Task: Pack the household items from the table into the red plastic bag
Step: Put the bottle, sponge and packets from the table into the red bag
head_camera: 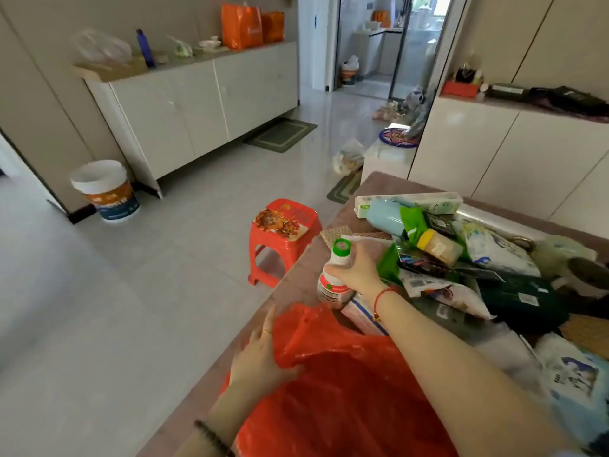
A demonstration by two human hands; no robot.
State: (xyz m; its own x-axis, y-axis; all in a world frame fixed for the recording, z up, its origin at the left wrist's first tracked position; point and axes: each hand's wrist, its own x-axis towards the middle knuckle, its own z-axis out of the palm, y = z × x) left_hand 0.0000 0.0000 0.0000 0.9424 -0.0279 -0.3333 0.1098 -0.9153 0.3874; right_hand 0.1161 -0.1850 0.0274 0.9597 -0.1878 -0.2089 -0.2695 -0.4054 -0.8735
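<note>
Gripping the upright green-capped bottle (333, 288) in my right hand (354, 270), just beyond the red plastic bag (346, 390) my left hand (260, 354) pinches.

Pinkish-brown table (293, 288): red plastic bag (346, 390) spread at near edge. Far end taken up by long white-green box (408, 201). Between them, packets (494, 252) heaped, light blue bottle (384, 217) and yellow-lidded jar (438, 246) laid on top. Patterned mat (336, 233) flat beside heap. Green-capped bottle (334, 278) at heap's left edge, support not discernible.

The right hand (357, 270) reaches forward, fingers curled in a grip; the left hand (258, 354) lies nearer, thumb pinching.
</note>
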